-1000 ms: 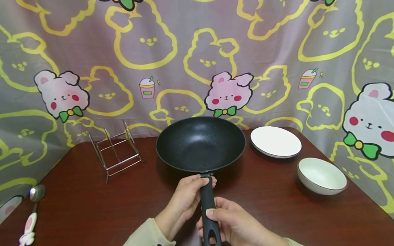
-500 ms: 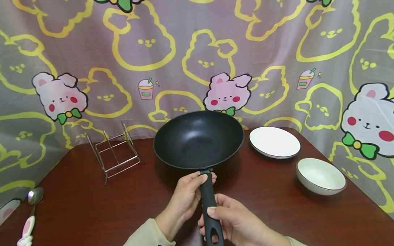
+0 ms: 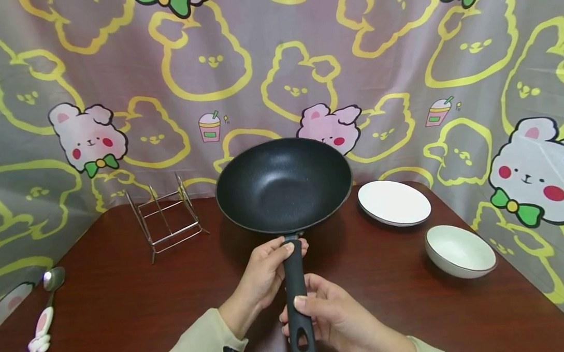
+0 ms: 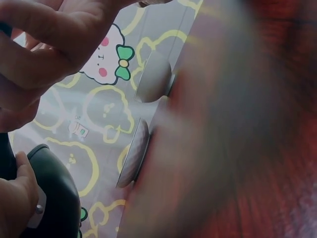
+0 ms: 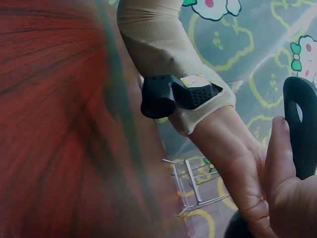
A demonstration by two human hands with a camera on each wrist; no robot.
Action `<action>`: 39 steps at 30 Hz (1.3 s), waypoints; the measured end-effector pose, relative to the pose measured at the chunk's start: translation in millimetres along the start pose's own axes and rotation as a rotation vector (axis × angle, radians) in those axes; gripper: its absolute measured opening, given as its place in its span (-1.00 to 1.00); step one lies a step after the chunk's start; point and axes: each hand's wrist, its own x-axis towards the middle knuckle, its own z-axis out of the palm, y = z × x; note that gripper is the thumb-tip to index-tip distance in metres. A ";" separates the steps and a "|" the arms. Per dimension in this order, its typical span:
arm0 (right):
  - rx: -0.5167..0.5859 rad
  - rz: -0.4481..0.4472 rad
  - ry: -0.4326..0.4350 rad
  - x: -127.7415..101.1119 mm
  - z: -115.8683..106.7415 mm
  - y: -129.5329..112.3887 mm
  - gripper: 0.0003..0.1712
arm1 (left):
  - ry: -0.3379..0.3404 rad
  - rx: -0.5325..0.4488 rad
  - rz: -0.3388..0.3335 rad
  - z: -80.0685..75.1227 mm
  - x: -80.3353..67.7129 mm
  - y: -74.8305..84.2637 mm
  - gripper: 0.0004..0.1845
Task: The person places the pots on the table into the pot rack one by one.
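Head view: wok (image 3: pixel 284 189) in both hands (image 3: pixel 263 272) (image 3: pixel 333 310), rim (image 3: pixel 284 232) apart from rack (image 3: pixel 161 210) and plate (image 3: pixel 395 202).

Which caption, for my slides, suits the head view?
Left hand and right hand grip the handle of a black wok over a table.

Black wok (image 3: pixel 284 186), tilted, handle (image 3: pixel 295 284) nearest

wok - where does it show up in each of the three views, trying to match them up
Head: the black wok is at centre, its handle pointing down toward the bottom edge.
Left wrist: partly visible at lower left, its dark outer side showing.
Right wrist: handle end at the right edge; a dark curve at bottom.
Shared landmark: the bunny-print curtain, behind everything.
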 end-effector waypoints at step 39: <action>0.066 -0.084 -0.512 39.1 -30.8 29.2 -0.68 | -0.173 0.055 0.212 -18.3 -4.7 15.2 -0.58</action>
